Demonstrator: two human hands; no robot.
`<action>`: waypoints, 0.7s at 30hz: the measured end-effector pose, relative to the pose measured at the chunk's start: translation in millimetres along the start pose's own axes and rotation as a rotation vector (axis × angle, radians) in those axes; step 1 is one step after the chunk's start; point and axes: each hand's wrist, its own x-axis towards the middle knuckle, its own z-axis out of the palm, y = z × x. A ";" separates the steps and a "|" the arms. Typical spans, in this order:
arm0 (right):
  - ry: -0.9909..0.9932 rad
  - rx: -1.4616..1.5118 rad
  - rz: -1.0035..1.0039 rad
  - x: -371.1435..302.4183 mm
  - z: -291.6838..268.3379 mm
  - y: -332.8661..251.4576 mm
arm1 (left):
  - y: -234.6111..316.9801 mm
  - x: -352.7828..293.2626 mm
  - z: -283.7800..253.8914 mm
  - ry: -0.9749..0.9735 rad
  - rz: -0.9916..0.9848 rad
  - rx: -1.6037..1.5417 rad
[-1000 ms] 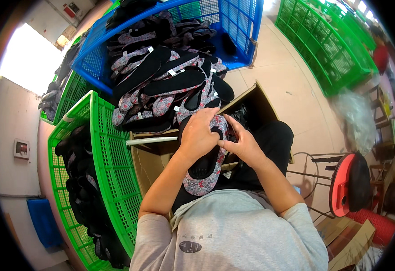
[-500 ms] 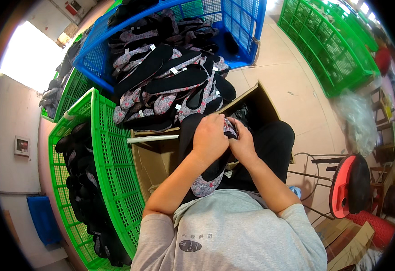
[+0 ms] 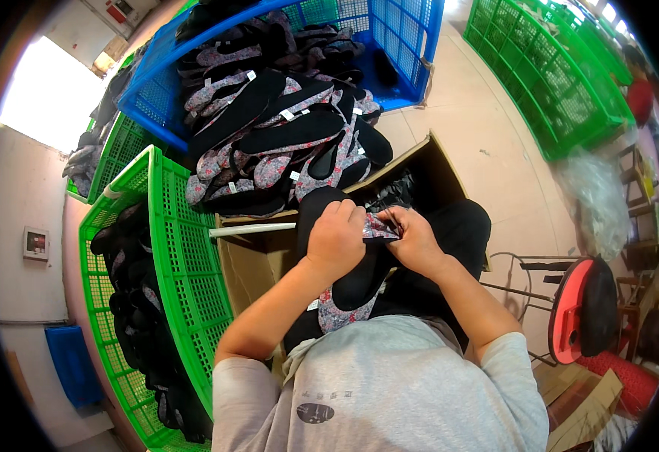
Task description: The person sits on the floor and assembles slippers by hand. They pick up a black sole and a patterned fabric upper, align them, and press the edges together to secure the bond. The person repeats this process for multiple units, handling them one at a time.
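At the bottom centre of the frame the person's grey shirt [image 3: 378, 388] fills the near view, both forearms rising from it to the middle of the picture. There the left hand [image 3: 334, 239] wraps over a black insole [image 3: 356, 282] with a floral fabric underside, fingers pressed together around its upper part; the right hand [image 3: 414, 242] meets it from the right, fingertips pinching the floral fabric edge [image 3: 378, 226] at the top. The insole's long axis runs from lower left to upper right, its rounded lower end pointing toward the shirt, its upper end hidden under the hands, so only one piece can be counted for certain. Just beyond lies an open cardboard box [image 3: 435, 169] with dark contents that are hard to make out. At left stands a green plastic crate [image 3: 186, 256] of black pieces, cut off at the lower edge. Farther up, a blue crate [image 3: 405, 53] holds a heap of insoles [image 3: 276, 143], too many and too overlapped to count. At right is a red round stool [image 3: 570, 309], partly cut off.
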 end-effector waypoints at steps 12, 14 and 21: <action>-0.596 0.641 0.140 -14.4 -24.4 -19.0 | 20.7 -25.4 -57.2 -0.582 -0.661 -0.938; -0.564 0.668 0.232 -18.1 -15.7 -19.6 | 28.6 -38.8 -51.2 -0.507 -1.139 -1.374; -0.455 0.923 0.513 -17.8 -1.3 -16.9 | 43.4 -58.0 -48.0 -0.264 -1.169 -2.034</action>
